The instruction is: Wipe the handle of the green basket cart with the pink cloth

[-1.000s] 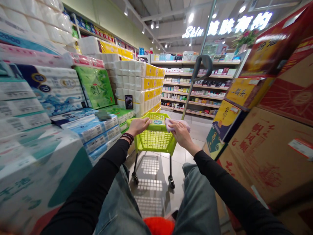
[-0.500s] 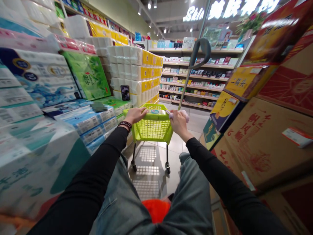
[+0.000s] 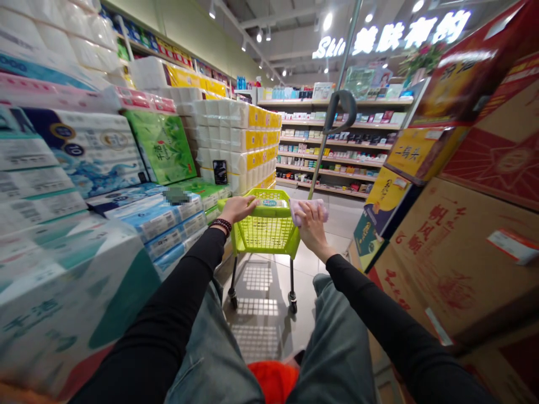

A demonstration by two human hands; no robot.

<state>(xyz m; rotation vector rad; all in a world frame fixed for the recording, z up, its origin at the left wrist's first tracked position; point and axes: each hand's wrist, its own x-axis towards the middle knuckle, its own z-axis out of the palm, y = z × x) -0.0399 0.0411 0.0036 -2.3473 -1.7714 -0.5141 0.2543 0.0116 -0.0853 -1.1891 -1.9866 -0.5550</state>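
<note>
A small lime-green shopping cart [image 3: 266,238] stands in front of me on the tiled floor, its handle [image 3: 273,212] facing me. My left hand [image 3: 238,209] is closed around the handle's left end; a dark bead bracelet circles that wrist. At the right end, my right hand [image 3: 310,229] grips a pale pink cloth [image 3: 296,207], fingers bent over it. The cloth touches the handle's right end and reaches out past it. Beneath the fingers, part of the cloth is hidden.
Tissue packs [image 3: 177,216] are stacked on the left, with a phone [image 3: 219,172] upright against them. Cardboard cartons [image 3: 446,247] rise on the right. A pole with a grey loop handle [image 3: 340,112] slants beyond the cart. Stocked shelves [image 3: 337,143] stand behind. Something red-orange [image 3: 273,381] lies between my legs.
My right hand has shifted over the cloth, which now shows more widely on the handle's right end. My left hand keeps its hold. The whole scene sits slightly lower in view.
</note>
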